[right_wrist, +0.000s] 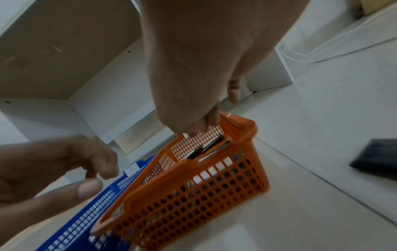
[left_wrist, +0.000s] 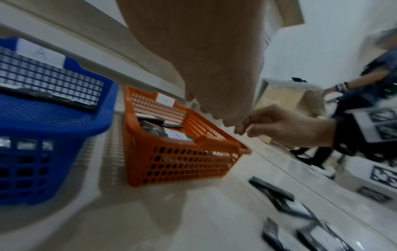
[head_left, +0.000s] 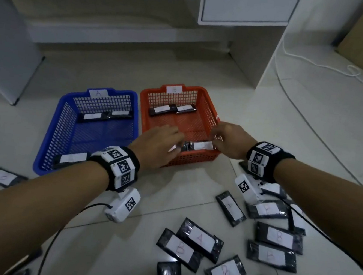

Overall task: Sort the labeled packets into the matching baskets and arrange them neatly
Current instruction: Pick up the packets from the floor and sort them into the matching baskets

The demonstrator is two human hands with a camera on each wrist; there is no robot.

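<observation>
A blue basket [head_left: 53, 128] tagged A and an orange basket [head_left: 210, 113] tagged B stand side by side on the tiled floor. Both hands hover over the orange basket's near end. A black packet with a white label [head_left: 197, 145] lies just inside the near wall, also seen in the left wrist view [left_wrist: 176, 135]. My left hand [head_left: 175, 145] is at its left end with relaxed fingers. My right hand [head_left: 215, 141] is at its right end, loosely curled [left_wrist: 244, 127], holding nothing that I can see. Two packets [head_left: 172, 110] lie at the orange basket's far end.
The blue basket holds packets at its far end [head_left: 106, 116] and near corner [head_left: 71, 158]. Several loose A and B packets [head_left: 199, 240] litter the floor at front right, a few [head_left: 3, 178] at left. White cabinets stand behind. A seated person [left_wrist: 365, 84] is off to the right.
</observation>
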